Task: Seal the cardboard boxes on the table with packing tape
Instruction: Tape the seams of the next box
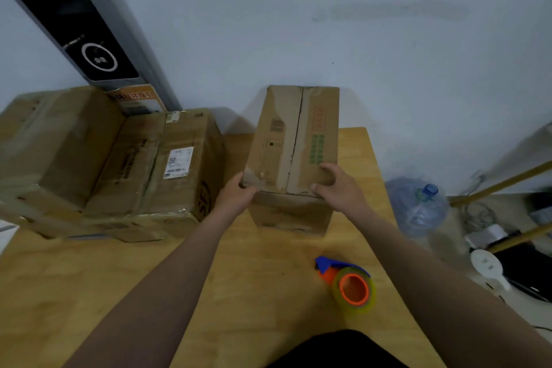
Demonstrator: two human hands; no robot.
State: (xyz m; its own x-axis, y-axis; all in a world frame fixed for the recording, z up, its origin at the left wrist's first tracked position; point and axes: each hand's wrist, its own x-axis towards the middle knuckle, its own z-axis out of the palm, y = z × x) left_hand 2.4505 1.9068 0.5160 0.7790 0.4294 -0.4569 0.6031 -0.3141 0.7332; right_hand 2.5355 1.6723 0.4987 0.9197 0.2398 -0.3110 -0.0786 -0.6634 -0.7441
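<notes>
- The cardboard box [294, 143] stands tall on the far part of the wooden table [119, 293], held between both hands at its near top edge.
- Its two top flaps are folded down, and the seam between them shows as a dark line running away from the hands.
- The left hand [236, 193] grips the near left corner of the box top, fingers curled round the edge.
- The right hand [337, 185] grips the near right corner, fingers spread over the right flap and thumb pressed along the near edge.
- Printed marks lie on the flaps just beyond the fingers: a barcode on the left flap, and red and green blocks on the right one.
- A tape dispenser [348, 281], blue and orange with a roll of clear yellowish tape, lies on the table nearer the person than the hands, below the right forearm and apart from the box.
- A pile of boxes [104, 164] sits to the left of the left hand; one carries a white shipping label [178, 163].
- Right of the right hand, off the table's edge and lower down, stands a large blue water bottle [418, 206].
- Beyond the hands rises a pale wall [328, 24], with a dark panel [74, 24] leaning at upper left.
</notes>
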